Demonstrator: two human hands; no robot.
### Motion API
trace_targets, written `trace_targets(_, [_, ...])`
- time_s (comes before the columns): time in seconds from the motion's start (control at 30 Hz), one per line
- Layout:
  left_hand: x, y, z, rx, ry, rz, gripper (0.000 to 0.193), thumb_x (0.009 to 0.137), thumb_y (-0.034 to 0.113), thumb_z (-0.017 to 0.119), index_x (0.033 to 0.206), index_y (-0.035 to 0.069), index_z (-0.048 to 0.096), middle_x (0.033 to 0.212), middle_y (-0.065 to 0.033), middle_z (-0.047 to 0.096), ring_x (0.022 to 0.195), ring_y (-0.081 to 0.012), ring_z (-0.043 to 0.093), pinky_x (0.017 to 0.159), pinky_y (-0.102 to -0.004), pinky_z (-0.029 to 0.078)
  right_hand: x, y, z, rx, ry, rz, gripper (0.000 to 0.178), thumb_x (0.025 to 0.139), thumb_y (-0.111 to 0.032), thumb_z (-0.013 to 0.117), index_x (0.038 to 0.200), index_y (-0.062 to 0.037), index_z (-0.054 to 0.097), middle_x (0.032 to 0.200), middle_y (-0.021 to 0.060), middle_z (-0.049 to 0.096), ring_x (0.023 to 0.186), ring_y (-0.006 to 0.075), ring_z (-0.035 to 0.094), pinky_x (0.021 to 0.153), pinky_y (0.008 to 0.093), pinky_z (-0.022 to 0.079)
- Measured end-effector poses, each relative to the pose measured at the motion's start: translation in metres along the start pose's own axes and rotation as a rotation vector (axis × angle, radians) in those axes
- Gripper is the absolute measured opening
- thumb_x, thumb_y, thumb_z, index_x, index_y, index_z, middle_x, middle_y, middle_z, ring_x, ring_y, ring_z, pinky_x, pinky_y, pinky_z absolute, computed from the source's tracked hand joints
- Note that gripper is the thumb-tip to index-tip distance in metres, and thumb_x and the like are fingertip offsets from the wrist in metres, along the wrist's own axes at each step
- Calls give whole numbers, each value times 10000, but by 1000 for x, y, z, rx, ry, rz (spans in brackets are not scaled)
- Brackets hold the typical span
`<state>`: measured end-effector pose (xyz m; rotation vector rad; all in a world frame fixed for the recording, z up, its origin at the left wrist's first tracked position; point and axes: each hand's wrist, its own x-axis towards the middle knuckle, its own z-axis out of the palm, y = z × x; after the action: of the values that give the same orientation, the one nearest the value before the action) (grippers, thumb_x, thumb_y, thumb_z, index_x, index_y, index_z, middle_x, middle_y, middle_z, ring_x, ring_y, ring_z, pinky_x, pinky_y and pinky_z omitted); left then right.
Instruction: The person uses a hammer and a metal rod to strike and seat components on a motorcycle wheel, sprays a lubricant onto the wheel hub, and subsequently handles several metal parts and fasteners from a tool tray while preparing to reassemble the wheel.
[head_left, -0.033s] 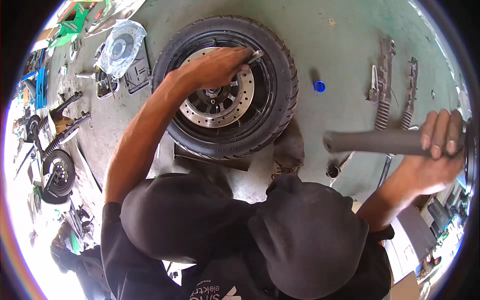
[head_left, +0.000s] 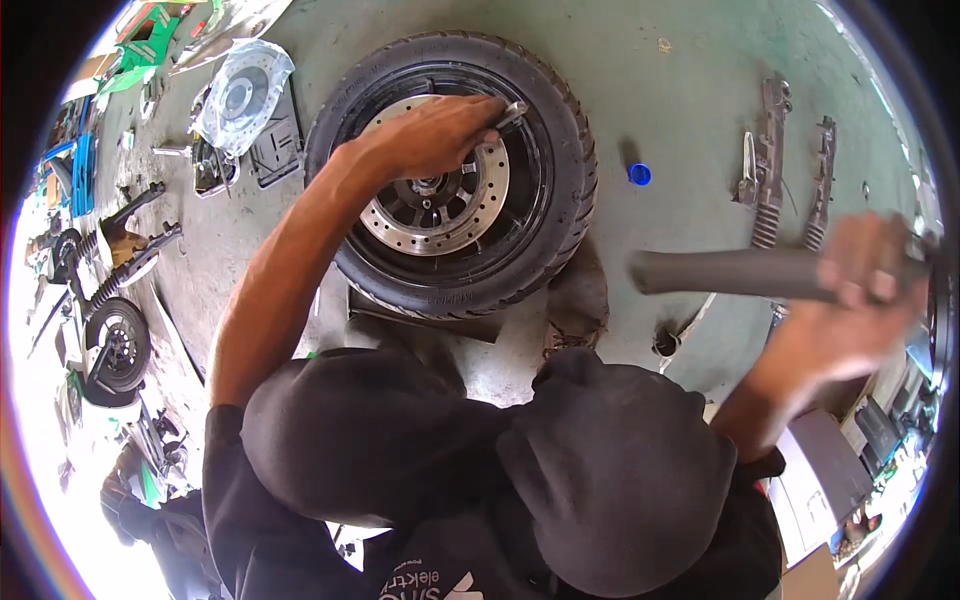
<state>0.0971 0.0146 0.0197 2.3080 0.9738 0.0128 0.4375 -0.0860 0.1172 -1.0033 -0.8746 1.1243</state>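
Note:
A motorcycle wheel point(head_left: 572, 190) with a black tyre and a drilled brake disc point(head_left: 440, 243) lies flat in front of me. My left hand point(head_left: 445, 130) reaches over the disc, its fingers closed on a short metal tool point(head_left: 512, 113). The tool's bright end shows near the rim's upper right; its exact kind is unclear. Raised at the far right, my right hand point(head_left: 865, 285) is blurred, fingers wrapped round a long dark grey handle point(head_left: 720, 273). The handle's free end flares and points left towards the wheel. Whatever is at its other end is hidden behind the hand.
A blue cap point(head_left: 639, 174) sits on the green floor right of the wheel. Fork legs point(head_left: 770, 165) lie farther right. A plastic-wrapped disc point(head_left: 243, 97) and dark metal parts are at upper left. A smaller wheel point(head_left: 118, 345) stands at left; my shoe point(head_left: 577, 335) is below the tyre.
My right hand and the dark handle have shifted a little left and upward. My left hand and the wheel stay in place.

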Motion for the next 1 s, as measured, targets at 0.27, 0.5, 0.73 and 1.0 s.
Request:
trace_targets(0.27, [-11,-12,-14,13,-51,-23,335,924,153,587,1197,-31,523,1072,-243,608,1055,-416,577,895,-482,450,11,43,63,-560,-37,558,300,964,-362,596,913,-73,537,640,1,508,473,105,467,397,255,363])
trace_targets(0.5, [-3,6,-8,-38,-9,18,367,928,102,560,1252,-44,464,1115,-230,589,1086,-406,562,908,-485,442,2,39,41,-292,-64,427,292,968,-334,598,990,-53,525,611,-37,398,403,51,354,349,239,321])
trace_targets(0.73, [-5,-1,3,1,70,59,335,945,157,555,1218,-23,483,1073,-214,611,1046,-407,579,866,-496,444,-9,41,37,-312,-69,466,307,973,-336,592,1015,-39,526,620,-25,399,405,48,348,360,239,320])
trace_targets(1.0, [-5,-5,2,-8,26,12,342,962,183,530,1243,-6,484,1044,-214,621,1020,-410,589,855,-504,443,-8,44,36,-314,-72,464,287,982,-318,580,1024,-40,523,621,-22,399,403,50,349,359,239,319])
